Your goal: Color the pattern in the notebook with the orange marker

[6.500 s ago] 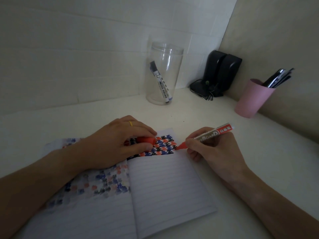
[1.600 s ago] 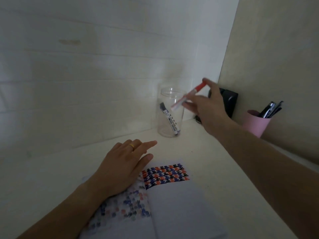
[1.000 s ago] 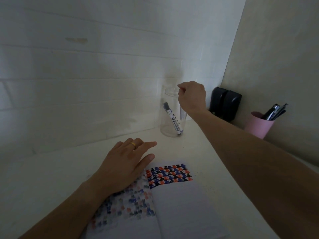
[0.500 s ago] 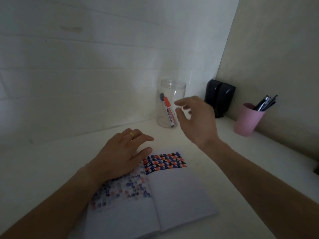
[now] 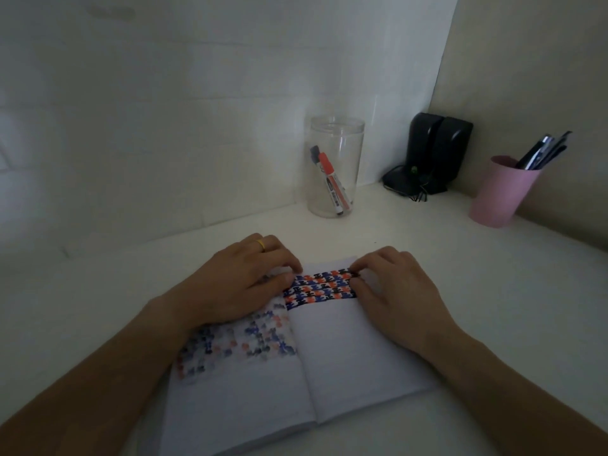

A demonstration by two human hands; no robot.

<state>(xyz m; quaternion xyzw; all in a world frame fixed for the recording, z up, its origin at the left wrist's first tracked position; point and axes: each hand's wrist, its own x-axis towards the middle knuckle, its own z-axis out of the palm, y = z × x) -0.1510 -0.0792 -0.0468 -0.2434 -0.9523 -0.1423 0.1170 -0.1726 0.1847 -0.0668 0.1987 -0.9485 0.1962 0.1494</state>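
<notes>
An open lined notebook (image 5: 345,353) lies on the white desk in front of me. A band of orange, blue and black pattern (image 5: 320,287) runs across the top of its right page; a fainter pattern shows through on the left page. My left hand (image 5: 243,284), with a gold ring, rests flat on the left page's top. My right hand (image 5: 398,291) rests on the right page's upper right, fingertips curled at the pattern's edge, holding nothing. The capped orange marker (image 5: 332,182) stands tilted inside a clear jar (image 5: 334,166) at the back, beside a blue marker.
A pink cup (image 5: 500,192) with several pens stands at the right by the side wall. A black pair of speakers (image 5: 431,153) with a cable sits in the back corner. White tiled wall runs behind the desk.
My right hand dropped the orange marker into the jar, drew back and came down on the right page. The left hand stayed on the left page.
</notes>
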